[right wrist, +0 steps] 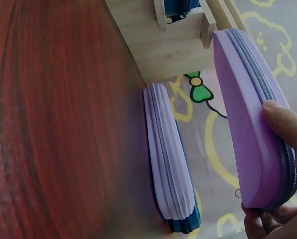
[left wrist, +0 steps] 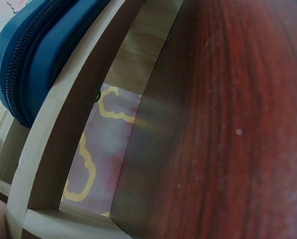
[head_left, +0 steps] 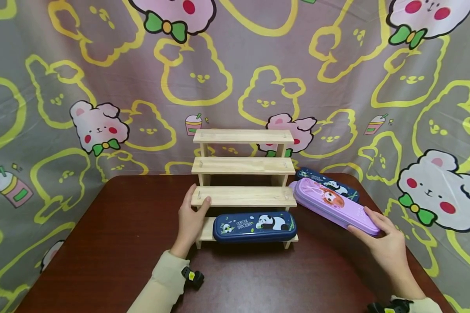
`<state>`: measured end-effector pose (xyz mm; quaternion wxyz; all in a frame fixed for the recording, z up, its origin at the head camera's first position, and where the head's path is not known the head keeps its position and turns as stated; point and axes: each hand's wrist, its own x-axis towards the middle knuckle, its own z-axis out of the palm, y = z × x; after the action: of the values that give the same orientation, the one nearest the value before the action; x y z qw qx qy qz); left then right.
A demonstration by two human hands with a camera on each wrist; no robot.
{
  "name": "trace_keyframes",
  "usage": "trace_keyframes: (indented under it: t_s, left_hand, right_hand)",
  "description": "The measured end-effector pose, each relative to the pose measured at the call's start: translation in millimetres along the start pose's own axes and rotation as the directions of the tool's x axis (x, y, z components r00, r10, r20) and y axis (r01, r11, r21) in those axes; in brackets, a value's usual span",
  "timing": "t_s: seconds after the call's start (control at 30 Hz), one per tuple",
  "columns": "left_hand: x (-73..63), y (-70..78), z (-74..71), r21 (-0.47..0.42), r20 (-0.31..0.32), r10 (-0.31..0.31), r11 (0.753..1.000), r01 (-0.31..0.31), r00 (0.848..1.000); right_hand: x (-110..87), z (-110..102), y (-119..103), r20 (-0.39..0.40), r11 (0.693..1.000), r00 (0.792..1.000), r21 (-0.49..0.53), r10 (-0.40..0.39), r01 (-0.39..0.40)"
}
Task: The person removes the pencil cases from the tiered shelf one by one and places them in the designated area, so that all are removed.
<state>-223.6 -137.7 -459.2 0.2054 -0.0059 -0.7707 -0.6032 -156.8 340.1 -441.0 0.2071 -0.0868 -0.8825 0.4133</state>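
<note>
A purple pencil case with a cartoon figure on its lid is held in the air by my right hand, thumb and fingers at its near end. In the right wrist view the thumb lies along the zipper of this purple pencil case. My left hand grips the left end of a wooden step shelf at its second step from the bottom. On the lowest step lies a dark blue panda pencil case. The left wrist view shows its zipped end, with only bits of the hand.
Beside the shelf on the right, another blue panda case lies on the brown table. A lighter purple case lies against it, mostly hidden in the head view. A patterned curtain hangs behind the table.
</note>
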Motion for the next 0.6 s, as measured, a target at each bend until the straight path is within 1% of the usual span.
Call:
trace_keyframes:
  t_s: [0.1, 0.27, 0.37, 0.6]
  left_hand:
    - [0.1, -0.4, 0.2, 0.002, -0.001, -0.002, 1.000, 0.002, 1.000]
    - [0.7, -1.5, 0.4, 0.008, -0.002, -0.003, 1.000, 0.003, 1.000]
    - [1.1, -1.8, 0.7, 0.007, -0.003, 0.001, 1.000, -0.001, 1.000]
    - [1.4, -3.0, 0.1, 0.012, 0.002, 0.005, 1.000, -0.005, 1.000]
  right_hand:
    - [-0.4, -0.8, 2.3, 0.003, 1.000, 1.000, -0.008, 0.013, -0.013]
    - [-1.6, 1.2, 9.2, 0.009, 1.000, 1.000, -0.027, 0.002, -0.001]
    - [-2.5, 4.5, 13.5, 0.012, 0.999, 1.000, -0.040, -0.027, 0.027]
    - [-1.7, 12.3, 19.0, 0.062, 0.990, 0.994, -0.098, -0.093, 0.099]
